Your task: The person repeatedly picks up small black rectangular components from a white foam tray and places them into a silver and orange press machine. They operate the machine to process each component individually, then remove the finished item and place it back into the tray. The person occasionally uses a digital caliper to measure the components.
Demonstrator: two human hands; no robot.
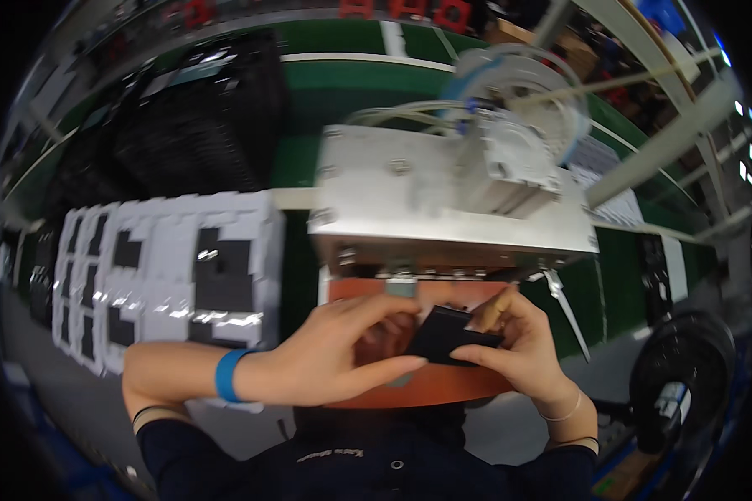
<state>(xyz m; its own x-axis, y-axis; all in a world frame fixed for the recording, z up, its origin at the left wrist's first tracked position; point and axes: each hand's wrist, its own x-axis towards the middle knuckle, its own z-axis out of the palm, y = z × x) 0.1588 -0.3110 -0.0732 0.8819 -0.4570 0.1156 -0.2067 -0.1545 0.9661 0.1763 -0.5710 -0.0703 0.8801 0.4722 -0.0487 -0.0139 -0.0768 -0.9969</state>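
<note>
In front of my chest I hold a flat black rectangular piece (449, 336), tilted, with a notch along its right side. The right hand (520, 344) pinches its right part between thumb and bent fingers. At the piece's left edge, the left hand (330, 346) has its thumb on the lower corner and its fingers curled behind. A blue band (227, 374) circles my left wrist. Beneath both hands lies an orange work surface (368, 397). Just beyond them stands a silver metal machine (393, 188) with a cylinder block (510, 171) on top.
On the left stand white trays (165, 238) with black pieces in them. Dark stacked crates (200, 117) rise behind. A large clear reel (551, 92) stands behind the machine. A silver bar (566, 313) slants at its right. At far right is a black round object (683, 367), blurred.
</note>
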